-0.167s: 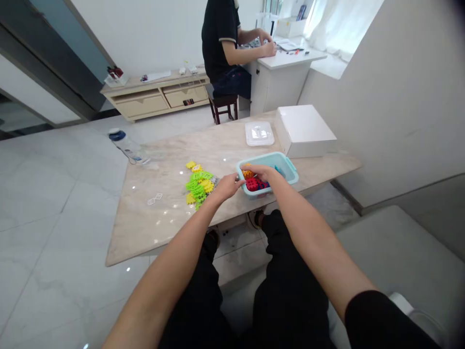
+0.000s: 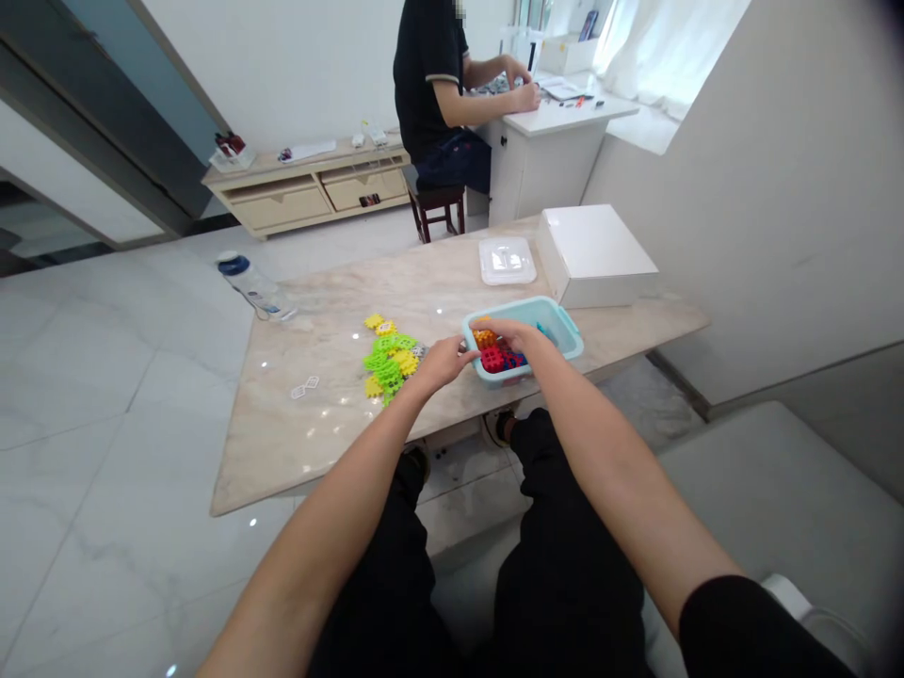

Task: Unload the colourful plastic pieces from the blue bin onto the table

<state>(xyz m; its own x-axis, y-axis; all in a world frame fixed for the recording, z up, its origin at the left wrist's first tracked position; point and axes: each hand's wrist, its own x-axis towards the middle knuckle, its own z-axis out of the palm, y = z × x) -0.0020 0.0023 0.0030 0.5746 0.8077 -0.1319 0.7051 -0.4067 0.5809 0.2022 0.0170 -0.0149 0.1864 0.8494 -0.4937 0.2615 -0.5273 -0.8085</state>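
From where I stand the work looks partway through: on the left, green pieces and yellow pieces lie loosely heaped on the table, while to the right an orange piece, a red piece and blue pieces sit inside the light-blue basket, so that part, I'd judge, is yet to be dealt with. The person's left hand is at the basket's left rim, though I can't tell how firmly it grips; the right hand reaches into the basket over the pieces, apart from the left, and whether its fingers close on one is hidden from me. As for the surface, a clear bottle with a dark blue cap stands at the far left, two small white outlines lie nearer, and behind the basket are a clear plastic lid and a white box. Around the room, left to right, I see a low cabinet against the wall, a co-worker in a dark top sitting on a stool with both hands over a white desk, and a pale curtain beyond.
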